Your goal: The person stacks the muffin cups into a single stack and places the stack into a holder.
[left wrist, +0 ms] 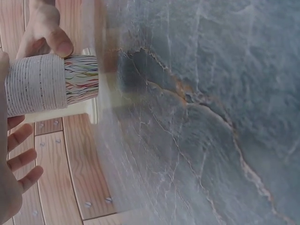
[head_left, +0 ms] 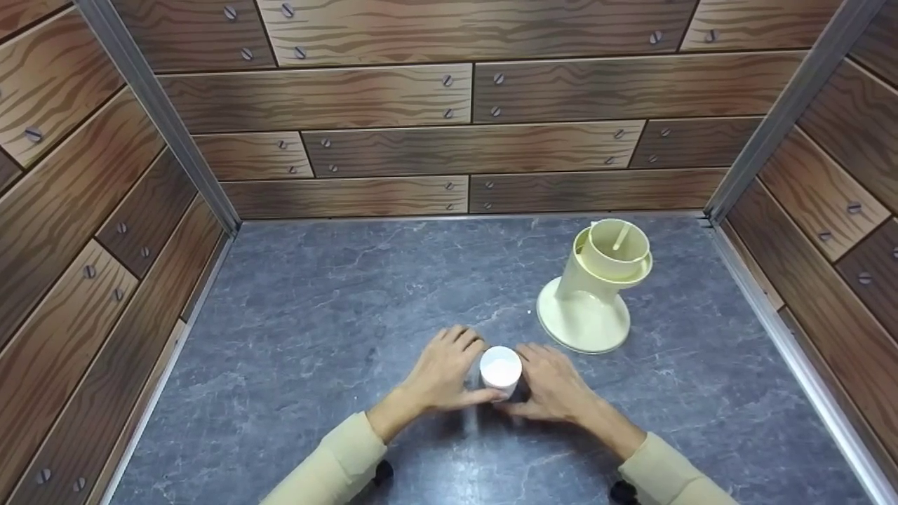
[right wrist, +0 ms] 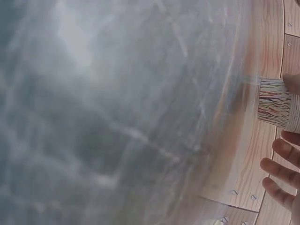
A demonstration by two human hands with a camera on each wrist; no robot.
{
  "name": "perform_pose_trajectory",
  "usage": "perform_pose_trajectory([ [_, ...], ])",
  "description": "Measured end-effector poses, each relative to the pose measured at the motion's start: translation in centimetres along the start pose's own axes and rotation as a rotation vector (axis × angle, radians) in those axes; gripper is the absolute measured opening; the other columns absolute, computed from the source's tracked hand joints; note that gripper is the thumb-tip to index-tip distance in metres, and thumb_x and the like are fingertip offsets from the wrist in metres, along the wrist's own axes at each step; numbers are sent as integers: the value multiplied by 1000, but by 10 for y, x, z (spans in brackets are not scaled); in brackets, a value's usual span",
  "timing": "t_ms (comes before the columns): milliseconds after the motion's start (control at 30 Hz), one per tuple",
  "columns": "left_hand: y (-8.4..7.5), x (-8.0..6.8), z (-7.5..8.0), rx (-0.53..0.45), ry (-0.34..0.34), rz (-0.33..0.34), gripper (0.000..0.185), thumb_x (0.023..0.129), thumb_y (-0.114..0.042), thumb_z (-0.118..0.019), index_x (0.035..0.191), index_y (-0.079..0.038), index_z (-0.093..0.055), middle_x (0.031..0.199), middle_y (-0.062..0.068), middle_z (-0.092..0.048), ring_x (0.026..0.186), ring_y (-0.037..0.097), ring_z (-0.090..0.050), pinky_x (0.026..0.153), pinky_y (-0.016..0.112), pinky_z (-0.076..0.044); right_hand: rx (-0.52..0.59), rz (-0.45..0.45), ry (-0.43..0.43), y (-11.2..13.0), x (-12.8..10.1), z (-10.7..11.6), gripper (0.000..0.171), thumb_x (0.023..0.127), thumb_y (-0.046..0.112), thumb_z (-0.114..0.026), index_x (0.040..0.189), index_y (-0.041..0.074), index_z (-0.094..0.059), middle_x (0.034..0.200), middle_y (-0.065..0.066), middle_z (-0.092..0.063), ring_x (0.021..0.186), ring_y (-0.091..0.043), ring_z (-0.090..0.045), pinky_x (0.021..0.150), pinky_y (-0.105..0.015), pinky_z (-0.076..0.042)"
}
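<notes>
Head view puts a small paper cup [head_left: 501, 370] upright on the grey desk [head_left: 316, 315], directly between the two hands, so neither has to travel: the left hand [head_left: 440, 375] sits at the cup's 9 o'clock and the right hand [head_left: 554, 386] at its 3 o'clock, each about equally close. The cup's long axis stands vertical, its white mouth facing up. In the left wrist view a thumb presses on the cup's striped wall [left wrist: 51, 84], while the other fingers [left wrist: 21, 159] lie fairly straight and spread; the right wrist view shows the same, loose fingers [right wrist: 281, 171] beside the cup [right wrist: 276, 105]. Both hands look relaxed and cupped about it rather than clenched. A cream funnel-shaped stand [head_left: 593, 291] leans at the cup's 1 o'clock, well apart.
</notes>
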State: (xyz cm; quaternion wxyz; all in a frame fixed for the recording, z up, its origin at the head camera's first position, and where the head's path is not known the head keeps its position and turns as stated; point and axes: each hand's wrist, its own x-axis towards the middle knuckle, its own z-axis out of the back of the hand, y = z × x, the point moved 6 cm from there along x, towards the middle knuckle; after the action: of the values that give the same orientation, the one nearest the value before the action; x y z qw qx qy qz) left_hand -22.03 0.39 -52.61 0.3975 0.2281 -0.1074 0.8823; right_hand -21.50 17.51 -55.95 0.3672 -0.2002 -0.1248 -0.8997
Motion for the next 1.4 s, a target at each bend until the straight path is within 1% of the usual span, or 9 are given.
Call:
perform_pose_trajectory([
  [233, 0, 3, 2, 4, -53, -30, 69, 82, -79, -70, 114, -17, -68, 112, -1, -69, 105, 17, -63, 92, 33, -55, -28, -2, -50, -1, 2, 6, 82, 62, 63, -92, 118, 8, -67, 98, -2, -70, 86, -19, -67, 74, -35, -56],
  [367, 0, 5, 3, 15, -75, -39, 69, 82, -78, -71, 113, -17, -68, 112, -1, -70, 104, 17, -63, 90, 33, -56, -34, -10, -61, -3, 4, 11, 81, 61, 61, -93, 115, 8, -67, 97, -2, -69, 87, -20, -67, 75, -36, -57],
  [500, 0, 9, 5, 15, -68, -33, 69, 82, -77, -72, 114, -17, -69, 112, -1, -70, 106, 17, -64, 91, 33, -56, -41, -18, -71, -5, 5, 17, 82, 58, 60, -94, 116, 8, -68, 99, -2, -70, 89, -20, -68, 79, -36, -58],
  [700, -1, 18, 7, 10, -50, -32, 69, 83, -77, -71, 116, -16, -69, 114, -2, -70, 108, 17, -64, 94, 33, -55, -85, -22, -86, -8, 7, 27, 80, 56, 61, -93, 111, 9, -68, 95, -1, -68, 84, -19, -65, 72, -33, -52],
  [800, -2, 22, 9, 19, -50, -41, 70, 83, -78, -70, 116, -16, -69, 116, -1, -70, 109, 18, -64, 95, 33, -55, -103, -30, -91, -9, 8, 33, 80, 55, 62, -93, 109, 10, -68, 93, -1, -67, 83, -20, -64, 70, -33, -50],
  [1067, -4, 35, 18, 46, -87, -88, 70, 83, -80, -69, 114, -17, -69, 113, -1, -70, 108, 17, -64, 93, 33, -55, -102, -61, -101, -13, 11, 48, 78, 55, 64, -92, 107, 11, -68, 91, -1, -67, 79, -19, -61, 68, -34, -51],
  [1233, -4, 40, 22, 54, -99, -108, 71, 82, -80, -69, 115, -17, -69, 113, -2, -70, 108, 17, -64, 91, 32, -54, -102, -67, -99, -14, 15, 55, 77, 59, 66, -90, 108, 11, -68, 91, 0, -66, 80, -19, -62, 70, -34, -52],
  [1400, -4, 48, 28, 58, -106, -124, 72, 83, -79, -69, 118, -16, -70, 113, -3, -70, 108, 17, -63, 92, 32, -53, -101, -63, -127, -16, 18, 64, 74, 61, 66, -90, 106, 12, -68, 89, 1, -65, 78, -19, -62, 69, -34, -51],
])
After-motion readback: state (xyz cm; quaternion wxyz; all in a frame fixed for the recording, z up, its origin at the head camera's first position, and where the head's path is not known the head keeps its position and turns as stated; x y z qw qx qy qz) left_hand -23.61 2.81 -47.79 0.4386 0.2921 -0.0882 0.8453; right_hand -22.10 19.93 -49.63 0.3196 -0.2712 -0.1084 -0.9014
